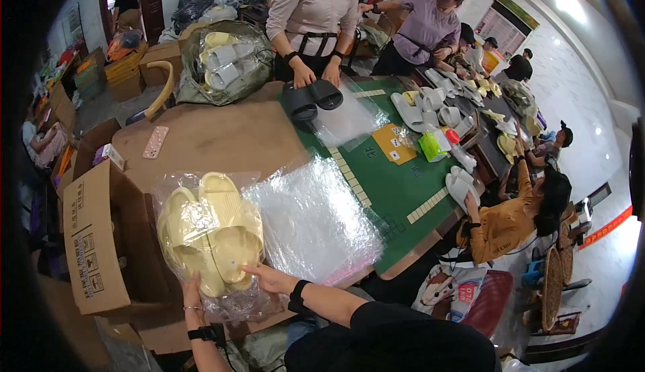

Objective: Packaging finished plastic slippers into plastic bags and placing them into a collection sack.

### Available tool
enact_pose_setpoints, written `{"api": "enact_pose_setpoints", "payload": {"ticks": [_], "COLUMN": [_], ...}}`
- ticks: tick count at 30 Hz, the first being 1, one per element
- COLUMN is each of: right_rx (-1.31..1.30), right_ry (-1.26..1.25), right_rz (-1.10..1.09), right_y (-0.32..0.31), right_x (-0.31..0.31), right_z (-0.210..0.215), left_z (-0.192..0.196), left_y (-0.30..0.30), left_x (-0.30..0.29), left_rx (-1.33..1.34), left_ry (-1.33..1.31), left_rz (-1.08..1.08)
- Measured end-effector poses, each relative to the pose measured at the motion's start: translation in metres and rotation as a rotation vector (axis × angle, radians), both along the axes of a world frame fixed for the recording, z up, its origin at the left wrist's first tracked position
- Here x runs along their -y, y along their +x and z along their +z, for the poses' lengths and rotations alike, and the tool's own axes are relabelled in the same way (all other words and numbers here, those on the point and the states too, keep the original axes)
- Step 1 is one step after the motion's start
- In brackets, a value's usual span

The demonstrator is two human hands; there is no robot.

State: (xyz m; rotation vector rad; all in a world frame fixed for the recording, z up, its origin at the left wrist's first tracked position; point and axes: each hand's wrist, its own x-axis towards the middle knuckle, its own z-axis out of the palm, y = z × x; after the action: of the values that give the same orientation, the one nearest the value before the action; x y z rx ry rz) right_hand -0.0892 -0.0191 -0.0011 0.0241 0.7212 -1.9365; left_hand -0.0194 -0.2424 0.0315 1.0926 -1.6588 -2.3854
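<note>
Pale yellow slippers [232, 237] lie inside a clear plastic bag [252, 305] in front of me, their soles and straps partly overlapping. My left hand [193, 295] grips the near left edge of the bag, its fingers partly hidden beneath. From the right, my right hand [272, 279] holds the near right side, one finger pressed on a slipper's heel end and the rest tucked under. Right beside the bag lies a stack of flat clear plastic bags [309, 211].
An open cardboard box [101, 237] stands at my left. A phone [156, 142] lies on the brown tabletop [208, 130]. Across the table a person holds black slippers [312, 100]. Mahjong tiles [426, 205], a green box [433, 145] and grey slippers [410, 110] occupy the green surface.
</note>
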Motion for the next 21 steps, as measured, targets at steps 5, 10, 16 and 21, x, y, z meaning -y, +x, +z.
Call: {"api": "enact_pose_setpoints", "payload": {"ticks": [5,10,16,21], "right_rx": [0.074,0.266,0.131,-0.013], "right_ry": [0.169,-0.07,0.049,0.164], "right_rz": [-0.119,-0.106,-0.112,0.016], "right_y": [0.012,0.023,0.022,0.013], "right_x": [0.002,-0.003,-0.023,-0.048], "right_z": [0.011,0.018,0.034,0.066], "left_z": [0.006,0.012,0.058,0.049], "left_y": [0.016,0.04,0.062,0.077], "left_x": [-0.02,-0.037,-0.096,-0.118], "left_rx": [-0.154,-0.171,-0.192,-0.29], "left_ry": [0.096,0.095,0.156,0.155], "left_rz": [0.038,0.129,0.173,0.262]}}
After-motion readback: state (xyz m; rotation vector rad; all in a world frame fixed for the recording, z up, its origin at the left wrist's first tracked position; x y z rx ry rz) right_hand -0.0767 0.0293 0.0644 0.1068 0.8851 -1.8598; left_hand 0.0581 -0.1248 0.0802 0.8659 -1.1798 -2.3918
